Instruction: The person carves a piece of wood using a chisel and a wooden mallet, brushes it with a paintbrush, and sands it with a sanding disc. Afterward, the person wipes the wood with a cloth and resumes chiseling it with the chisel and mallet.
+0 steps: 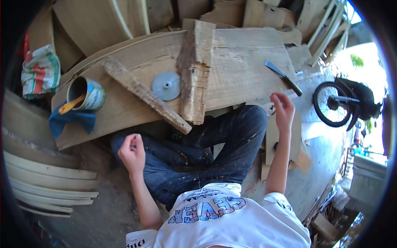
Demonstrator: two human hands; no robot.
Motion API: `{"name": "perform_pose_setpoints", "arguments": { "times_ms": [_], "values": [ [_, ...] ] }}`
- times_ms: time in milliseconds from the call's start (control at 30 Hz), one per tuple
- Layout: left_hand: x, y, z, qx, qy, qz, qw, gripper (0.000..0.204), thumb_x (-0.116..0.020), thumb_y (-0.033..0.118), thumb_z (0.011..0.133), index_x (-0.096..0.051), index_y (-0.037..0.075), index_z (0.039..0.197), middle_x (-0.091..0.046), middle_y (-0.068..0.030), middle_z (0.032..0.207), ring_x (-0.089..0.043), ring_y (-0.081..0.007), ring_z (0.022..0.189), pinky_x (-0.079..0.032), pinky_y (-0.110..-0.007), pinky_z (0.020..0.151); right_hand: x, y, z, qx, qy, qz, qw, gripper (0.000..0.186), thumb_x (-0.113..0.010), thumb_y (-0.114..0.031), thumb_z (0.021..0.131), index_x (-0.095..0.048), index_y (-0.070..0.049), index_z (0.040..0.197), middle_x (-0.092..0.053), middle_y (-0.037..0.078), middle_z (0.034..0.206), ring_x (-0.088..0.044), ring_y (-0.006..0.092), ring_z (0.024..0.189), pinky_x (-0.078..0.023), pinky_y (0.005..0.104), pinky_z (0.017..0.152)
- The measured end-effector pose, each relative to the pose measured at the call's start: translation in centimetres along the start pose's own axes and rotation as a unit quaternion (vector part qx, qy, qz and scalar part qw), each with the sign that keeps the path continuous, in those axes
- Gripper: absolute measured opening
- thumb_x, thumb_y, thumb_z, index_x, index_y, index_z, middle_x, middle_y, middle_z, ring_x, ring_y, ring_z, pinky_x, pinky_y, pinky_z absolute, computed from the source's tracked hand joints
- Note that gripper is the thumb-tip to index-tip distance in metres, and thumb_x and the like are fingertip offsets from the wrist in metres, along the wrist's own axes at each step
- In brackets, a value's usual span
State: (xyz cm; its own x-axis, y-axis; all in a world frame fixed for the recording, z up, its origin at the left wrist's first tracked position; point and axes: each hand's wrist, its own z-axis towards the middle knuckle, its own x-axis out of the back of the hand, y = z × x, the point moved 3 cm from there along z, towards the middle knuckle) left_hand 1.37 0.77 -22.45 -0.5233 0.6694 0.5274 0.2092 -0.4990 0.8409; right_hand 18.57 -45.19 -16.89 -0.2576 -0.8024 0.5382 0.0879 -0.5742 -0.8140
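My left hand is loosely closed above my left leg, left of the long rotted wooden strip, with nothing visible in it. My right hand, its fingers loosely bent and apart, holds nothing just below a flat-bladed knife with a dark handle. On the wide wooden board lie that strip, a thicker splintered timber piece and a round grey metal disc between them. At the left stands an open can with a yellow handle in it, beside a blue cloth.
Wooden panels lean behind the board, with a striped sack at the left. Curved boards lie at lower left, cardboard beside my right leg. A motorbike stands at the right, near clutter.
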Motion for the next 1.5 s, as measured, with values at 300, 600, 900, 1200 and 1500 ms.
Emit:
{"name": "perform_pose_setpoints", "arguments": {
  "times_ms": [300, 600, 900, 1200, 1500],
  "values": [
    [-4.0, 2.1, -3.6, 0.002, -0.146, 0.039, 0.989, 0.012, -0.065, 0.011, 0.087, -0.068, 0.000, 0.090, -0.066, -0.0111, 0.072, -0.063, -0.0207, 0.061, -0.049, -0.029, 0.058, 2.8, 13.4, 10.2, -0.100, 0.056, -0.513, 0.851, 0.069, -0.054, -0.060, 0.084, -0.050, -0.011, 0.132, -0.048, 0.013, 0.137, -0.042, 0.0382, 0.126, -0.027, 0.0618, 0.104],
    [-0.6, 2.4, -4.0, -0.053, -0.132, -0.030, 0.989, 0.009, -0.064, 0.008, 0.088, -0.068, 0.001, 0.091, -0.069, -0.0098, 0.083, -0.064, -0.0188, 0.070, -0.047, -0.026, 0.058, 3.8, 13.9, 4.5, -0.119, 0.102, -0.021, 0.987, 0.041, -0.067, -0.039, 0.090, -0.061, 0.002, 0.098, -0.063, 0.014, 0.094, -0.065, 0.0221, 0.067, -0.050, 0.0324, 0.060],
    [-1.3, 3.5, -1.3, -0.095, -0.126, 0.007, 0.987, 0.012, -0.065, 0.007, 0.086, -0.067, 0.002, 0.097, -0.068, -0.0080, 0.080, -0.062, -0.0173, 0.067, -0.046, -0.027, 0.058, -4.6, -2.0, 0.6, -0.201, -0.009, 0.231, 0.952, 0.069, -0.064, -0.016, 0.093, -0.023, -0.011, 0.149, -0.064, 0.012, 0.083, -0.062, 0.0192, 0.058, -0.055, 0.0345, 0.050],
    [-1.2, 2.2, -2.5, -0.034, -0.121, -0.021, 0.992, 0.022, -0.065, 0.009, 0.086, -0.064, 0.003, 0.108, -0.069, -0.0069, 0.081, -0.064, -0.0152, 0.069, -0.047, -0.027, 0.061, -7.0, -9.7, -1.8, -0.039, -0.387, 0.760, 0.522, 0.104, -0.065, -0.032, 0.081, 0.004, -0.003, 0.152, -0.018, 0.032, 0.153, -0.061, 0.0441, 0.110, -0.052, 0.0390, 0.083],
    [0.2, 0.4, -4.1, 0.014, -0.069, -0.002, 0.998, 0.017, -0.066, 0.010, 0.086, -0.067, 0.003, 0.101, -0.069, -0.0074, 0.079, -0.065, -0.0155, 0.069, -0.047, -0.027, 0.059, -11.6, -9.5, 0.8, -0.011, -0.229, 0.215, 0.949, 0.044, -0.063, -0.040, 0.090, -0.064, -0.003, 0.114, -0.070, 0.007, 0.081, -0.063, 0.0174, 0.072, -0.048, 0.0302, 0.067]
  ]
}}
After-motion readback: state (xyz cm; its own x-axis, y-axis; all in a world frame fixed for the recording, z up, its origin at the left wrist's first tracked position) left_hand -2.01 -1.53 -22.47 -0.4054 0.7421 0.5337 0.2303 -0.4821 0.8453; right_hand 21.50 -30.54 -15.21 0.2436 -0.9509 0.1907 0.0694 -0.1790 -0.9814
